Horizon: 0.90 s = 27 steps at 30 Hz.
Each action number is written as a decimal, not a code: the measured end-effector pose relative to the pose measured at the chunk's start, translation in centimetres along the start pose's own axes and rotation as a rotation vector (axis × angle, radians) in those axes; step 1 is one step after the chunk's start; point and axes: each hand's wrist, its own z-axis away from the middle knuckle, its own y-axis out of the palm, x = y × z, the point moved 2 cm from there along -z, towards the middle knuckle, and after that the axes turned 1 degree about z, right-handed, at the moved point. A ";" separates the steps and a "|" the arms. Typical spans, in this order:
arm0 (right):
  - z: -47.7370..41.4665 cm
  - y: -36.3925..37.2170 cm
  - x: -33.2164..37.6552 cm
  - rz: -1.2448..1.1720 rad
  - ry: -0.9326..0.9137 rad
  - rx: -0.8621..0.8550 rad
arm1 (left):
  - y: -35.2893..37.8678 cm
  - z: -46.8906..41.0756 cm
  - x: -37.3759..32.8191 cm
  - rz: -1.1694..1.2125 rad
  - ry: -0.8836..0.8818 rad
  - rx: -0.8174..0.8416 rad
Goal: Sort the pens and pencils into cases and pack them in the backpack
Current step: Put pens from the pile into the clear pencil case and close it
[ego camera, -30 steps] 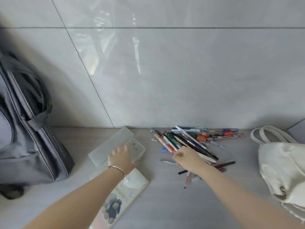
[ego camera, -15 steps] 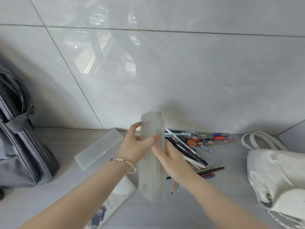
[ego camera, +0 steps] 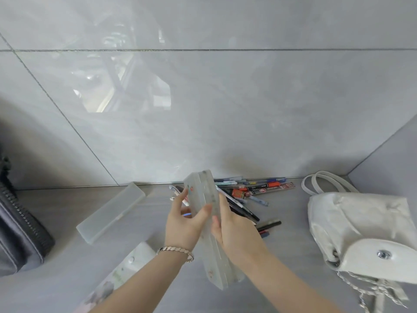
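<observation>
A frosted clear plastic pencil case (ego camera: 204, 193) with small red marks is held up on edge above the table. My left hand (ego camera: 184, 224) grips its left face, thumb across the front. My right hand (ego camera: 234, 231) holds its right side, fingers at the seam. Behind the case lies a heap of pens and pencils (ego camera: 250, 193) against the wall, partly hidden by my hands. A second frosted case (ego camera: 111, 213) lies shut on the table to the left. The grey backpack (ego camera: 15, 233) stands at the far left edge.
A white drawstring bag (ego camera: 361, 227) with handles and a chain sits at the right. A flat printed pouch (ego camera: 126, 267) lies under my left forearm. The tiled wall runs close behind the pens, with a side wall at the far right.
My left hand lifted the marked case off the table and stood it on edge. My right hand left the pens and joined it on the case. The view shifted right.
</observation>
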 end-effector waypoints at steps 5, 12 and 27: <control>0.1 0.3 -1.3 -0.078 0.028 0.056 | 0.3 -1.2 1.2 0.119 -0.118 0.121; -1.0 1.1 -4.7 -0.435 0.271 -0.065 | -1.4 -1.9 1.7 0.298 -0.206 0.082; -0.1 5.0 -5.4 -0.577 0.171 0.116 | -6.0 -3.5 5.2 0.082 -0.350 0.007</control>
